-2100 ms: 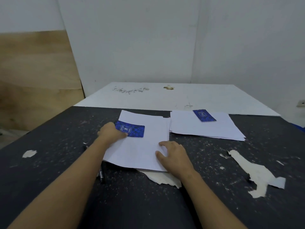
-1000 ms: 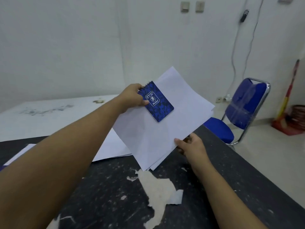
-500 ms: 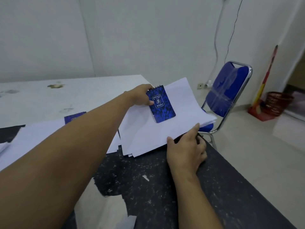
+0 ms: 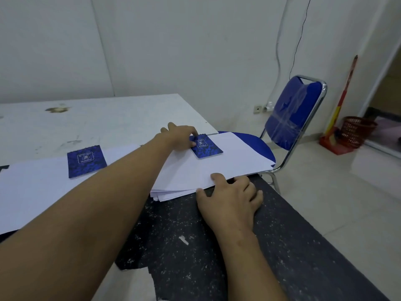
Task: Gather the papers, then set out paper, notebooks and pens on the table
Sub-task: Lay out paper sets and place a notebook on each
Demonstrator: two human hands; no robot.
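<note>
Compared with half a second earlier, the paper stack (image 4: 230, 164) lies lower and flatter, its near edge now on the table (image 4: 286, 246). Lower centre: the right hand (image 4: 232, 198) pinches that edge, thumb on top, fingers curled at the underside. The table top is matt black, speckled white. The thin white sheets fan slightly at the near corner, and the right corner overhangs the table edge. Centre: the left hand (image 4: 179, 136) grasps the upper left corner of a small blue patterned notebook (image 4: 207, 147) lying on the stack. Left: a second notebook (image 4: 86, 160) lies on other sheets (image 4: 32, 187), partly hidden by the left forearm. Beyond: a stained white board (image 4: 112, 118). Upper right: a blue padded, chrome-framed chair (image 4: 293, 109) and a red basket (image 4: 355, 131).
</note>
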